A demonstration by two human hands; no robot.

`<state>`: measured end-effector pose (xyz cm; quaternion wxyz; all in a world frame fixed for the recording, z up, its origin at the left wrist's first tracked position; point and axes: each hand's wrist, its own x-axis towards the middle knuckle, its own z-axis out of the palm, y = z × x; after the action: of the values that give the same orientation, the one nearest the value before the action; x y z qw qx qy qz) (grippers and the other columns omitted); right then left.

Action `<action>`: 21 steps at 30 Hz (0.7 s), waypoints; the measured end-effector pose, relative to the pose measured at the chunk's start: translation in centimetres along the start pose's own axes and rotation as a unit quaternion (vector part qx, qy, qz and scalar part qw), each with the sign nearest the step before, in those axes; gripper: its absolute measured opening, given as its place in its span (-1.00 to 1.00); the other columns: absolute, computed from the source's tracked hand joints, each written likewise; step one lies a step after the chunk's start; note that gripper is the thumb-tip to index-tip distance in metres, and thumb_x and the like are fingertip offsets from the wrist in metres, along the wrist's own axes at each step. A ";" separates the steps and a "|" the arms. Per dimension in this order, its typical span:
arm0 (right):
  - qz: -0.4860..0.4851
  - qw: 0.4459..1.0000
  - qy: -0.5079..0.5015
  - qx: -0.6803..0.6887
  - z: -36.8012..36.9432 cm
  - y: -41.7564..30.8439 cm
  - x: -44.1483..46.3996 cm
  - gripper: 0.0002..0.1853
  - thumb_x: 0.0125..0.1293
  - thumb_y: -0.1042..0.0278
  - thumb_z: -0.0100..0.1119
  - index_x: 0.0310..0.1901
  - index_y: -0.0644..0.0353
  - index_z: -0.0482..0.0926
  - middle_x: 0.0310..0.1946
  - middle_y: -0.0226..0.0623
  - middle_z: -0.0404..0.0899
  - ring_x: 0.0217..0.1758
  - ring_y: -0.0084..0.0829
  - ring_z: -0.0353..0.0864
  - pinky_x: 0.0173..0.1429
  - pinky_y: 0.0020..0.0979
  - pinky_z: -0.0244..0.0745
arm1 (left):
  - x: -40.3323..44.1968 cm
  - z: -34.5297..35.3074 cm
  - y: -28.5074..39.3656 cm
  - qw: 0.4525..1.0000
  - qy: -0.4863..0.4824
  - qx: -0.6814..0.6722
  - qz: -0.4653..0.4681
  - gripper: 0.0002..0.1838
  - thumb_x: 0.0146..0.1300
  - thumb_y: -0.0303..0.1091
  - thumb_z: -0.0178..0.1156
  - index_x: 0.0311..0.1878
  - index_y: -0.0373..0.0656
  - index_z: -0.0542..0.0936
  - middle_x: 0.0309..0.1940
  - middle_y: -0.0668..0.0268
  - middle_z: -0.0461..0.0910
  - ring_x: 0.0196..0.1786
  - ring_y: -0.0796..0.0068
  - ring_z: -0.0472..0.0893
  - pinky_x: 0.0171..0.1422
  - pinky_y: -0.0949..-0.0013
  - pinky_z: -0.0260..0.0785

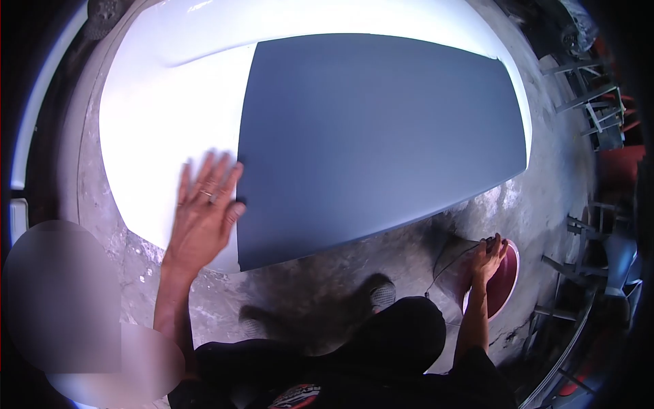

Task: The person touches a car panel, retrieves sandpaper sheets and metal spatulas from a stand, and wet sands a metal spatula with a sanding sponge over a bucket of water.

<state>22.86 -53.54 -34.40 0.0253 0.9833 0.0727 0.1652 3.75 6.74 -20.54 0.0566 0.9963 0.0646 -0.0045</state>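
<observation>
My left hand (204, 208), a ring on one finger, is spread flat over the white part (170, 116) of a large, smooth, curved panel. Its thumb reaches the straight border with the dark grey section (381, 136). The fingertips are slightly blurred, so I cannot tell whether the palm touches the surface. My right hand (489, 259) is over a reddish bucket (503, 293), its fingers curled round a small dark object (490, 241). A thin dark cord (446, 266) runs from near that object down to the left. The object's kind is mostly hidden by the fingers.
Stained concrete floor (313, 293) lies between me and the panel. My shoe (383, 294) is near its lower edge. Metal stands or frames (593, 102) line the right side, with a red item (620, 169) among them. A blurred-out area covers the lower left.
</observation>
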 end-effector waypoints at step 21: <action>0.151 0.986 -0.004 0.068 -0.5 -0.9 0.4 -0.43 0.29 0.12 0.19 0.30 0.11 0.42 0.39 0.14 0.21 0.36 0.14 0.33 0.34 -0.05 0.34 | -2.1 2.2 -3.1 0.987 0.129 0.023 -0.096 -0.53 0.47 -0.25 -0.09 0.42 0.10 0.40 0.57 0.25 0.05 0.61 0.06 -0.09 0.62 -0.10 -0.39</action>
<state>22.93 -52.55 -33.85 -0.0666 0.9830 -0.0660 0.1576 1.30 9.26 -23.03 0.0238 0.9789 0.1663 0.1167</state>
